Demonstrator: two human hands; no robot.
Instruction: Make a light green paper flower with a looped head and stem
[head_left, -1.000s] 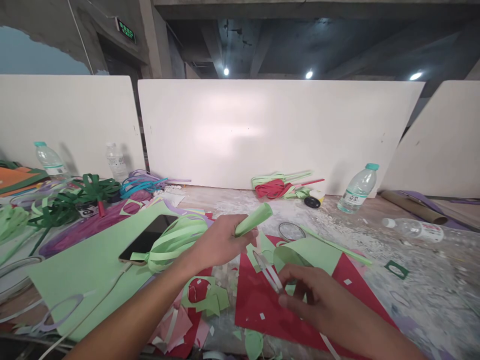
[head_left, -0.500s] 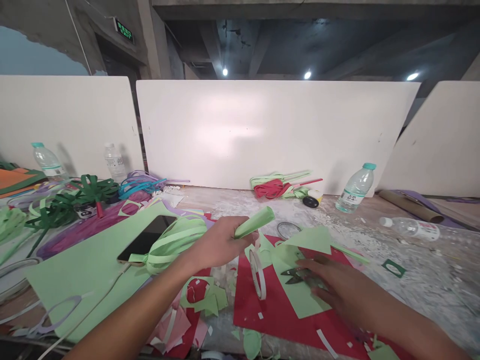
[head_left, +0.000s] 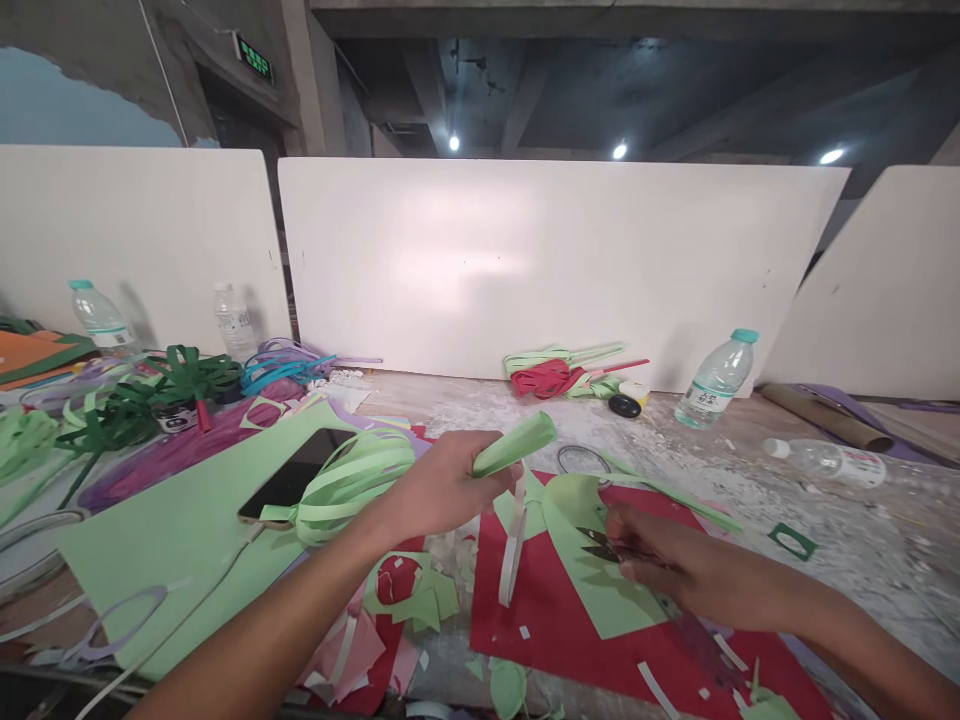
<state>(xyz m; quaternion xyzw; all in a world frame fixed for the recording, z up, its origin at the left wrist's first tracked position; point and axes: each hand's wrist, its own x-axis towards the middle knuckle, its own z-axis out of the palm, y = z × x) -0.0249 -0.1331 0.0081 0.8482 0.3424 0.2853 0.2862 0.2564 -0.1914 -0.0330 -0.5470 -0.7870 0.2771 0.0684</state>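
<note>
My left hand (head_left: 439, 490) is closed round a rolled light-green paper tube (head_left: 517, 443) that points up and to the right. Below the tube a white tape ring (head_left: 513, 545), seen edge-on, reaches down to the red sheet (head_left: 525, 625); I cannot tell whether it hangs or stands. My right hand (head_left: 679, 568) lies low over a light-green paper piece (head_left: 592, 590) on that red sheet. Its fingers are closed on small dark scissors (head_left: 600, 546).
A phone (head_left: 296, 475) lies on a large light-green sheet (head_left: 172, 540) beside a bundle of green strips (head_left: 352, 478). Paper scraps litter the table. Water bottles stand at the back right (head_left: 716, 378) and back left (head_left: 97, 318); one lies flat (head_left: 825, 460). White boards (head_left: 562, 270) wall the back.
My right hand let go of the tape ring, moved right and forward onto the green paper and closed on the scissors. My left hand kept holding the tube nearly still.
</note>
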